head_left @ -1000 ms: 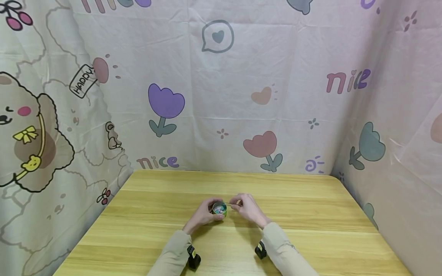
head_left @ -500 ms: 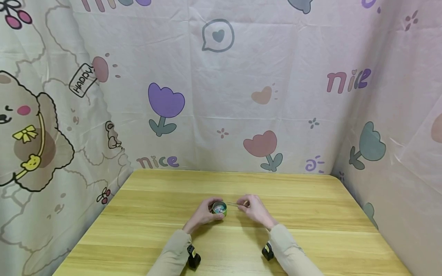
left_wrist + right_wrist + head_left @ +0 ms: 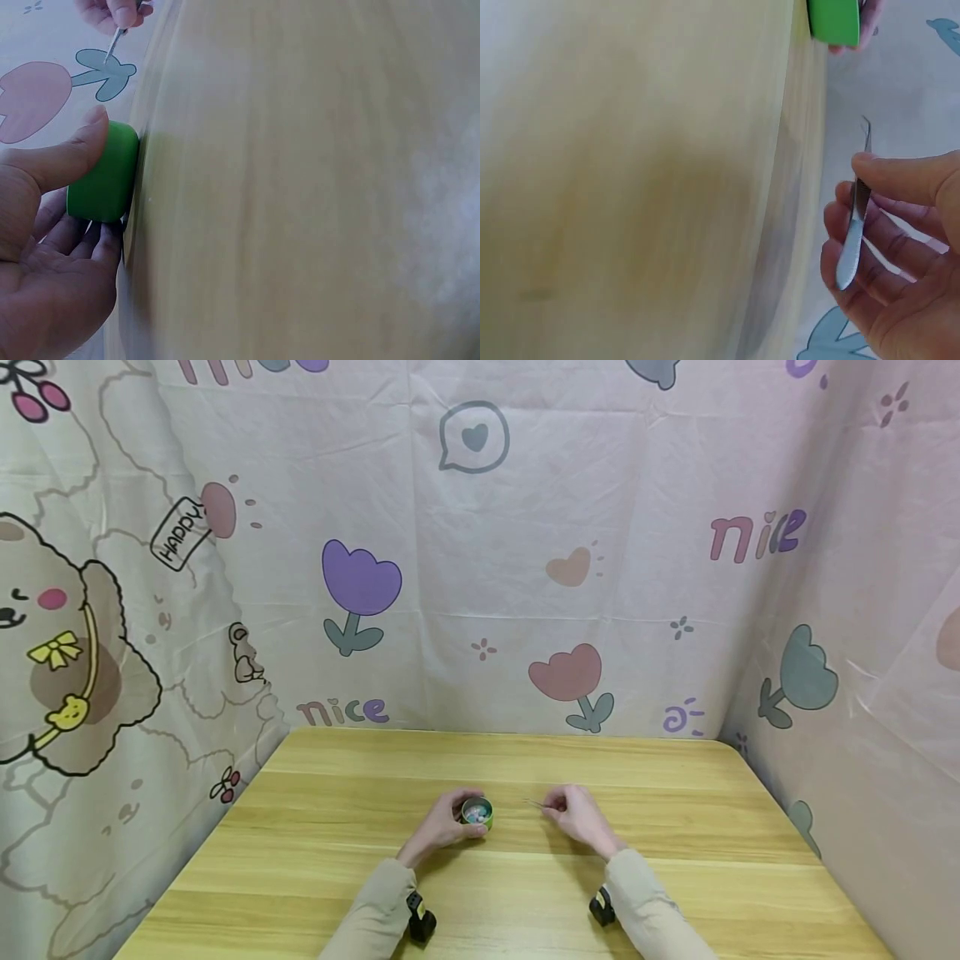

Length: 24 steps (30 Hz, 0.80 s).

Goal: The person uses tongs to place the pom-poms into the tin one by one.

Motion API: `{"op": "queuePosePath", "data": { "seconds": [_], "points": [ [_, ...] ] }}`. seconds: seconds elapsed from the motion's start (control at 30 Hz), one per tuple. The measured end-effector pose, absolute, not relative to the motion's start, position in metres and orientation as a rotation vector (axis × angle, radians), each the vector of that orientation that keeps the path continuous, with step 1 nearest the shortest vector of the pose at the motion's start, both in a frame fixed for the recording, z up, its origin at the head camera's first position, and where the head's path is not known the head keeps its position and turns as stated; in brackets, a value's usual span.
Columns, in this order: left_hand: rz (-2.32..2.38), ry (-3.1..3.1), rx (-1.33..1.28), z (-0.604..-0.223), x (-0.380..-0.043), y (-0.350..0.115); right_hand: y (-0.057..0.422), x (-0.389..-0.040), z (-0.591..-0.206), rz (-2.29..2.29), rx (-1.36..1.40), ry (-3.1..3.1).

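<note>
My left hand (image 3: 444, 820) grips a small round green tin (image 3: 105, 176) around its side, thumb on the near side and fingers on the far side. The tin stands upright on the table, its top uncovered, with small pink, white and teal pieces (image 3: 477, 815) inside. Off to the right, my right hand (image 3: 581, 817) pinches a pair of metal tweezers (image 3: 859, 202) between thumb and fingers. Their bent tips (image 3: 865, 120) point toward the tin, apart from it. Whether the tips hold anything is too small to tell.
Both hands are over a light wood-grain table (image 3: 360, 768). A printed cloth (image 3: 480, 543) hangs behind the table and along both sides. Black wrist cameras, such as the left one (image 3: 422, 925), sit at both cuffs.
My right hand has drawn the tweezers away from the tin's rim, moving to the right. The left hand and the tin have stayed in place.
</note>
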<state>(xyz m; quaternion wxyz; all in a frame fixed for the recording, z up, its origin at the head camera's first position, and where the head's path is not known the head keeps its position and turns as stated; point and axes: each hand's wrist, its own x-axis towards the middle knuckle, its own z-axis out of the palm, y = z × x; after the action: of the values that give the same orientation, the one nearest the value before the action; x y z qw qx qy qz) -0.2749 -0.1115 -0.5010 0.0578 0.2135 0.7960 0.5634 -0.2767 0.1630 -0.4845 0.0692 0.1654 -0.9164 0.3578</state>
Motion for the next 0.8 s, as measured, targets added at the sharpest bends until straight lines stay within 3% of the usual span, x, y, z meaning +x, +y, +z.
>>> {"op": "queuePosePath", "data": {
  "seconds": [0.8],
  "points": [
    [1.706, 2.408, 0.646, -0.501, -0.274, -0.112, 0.189, -0.27, -0.485, 0.991, 0.516, -2.859]
  ]
}}
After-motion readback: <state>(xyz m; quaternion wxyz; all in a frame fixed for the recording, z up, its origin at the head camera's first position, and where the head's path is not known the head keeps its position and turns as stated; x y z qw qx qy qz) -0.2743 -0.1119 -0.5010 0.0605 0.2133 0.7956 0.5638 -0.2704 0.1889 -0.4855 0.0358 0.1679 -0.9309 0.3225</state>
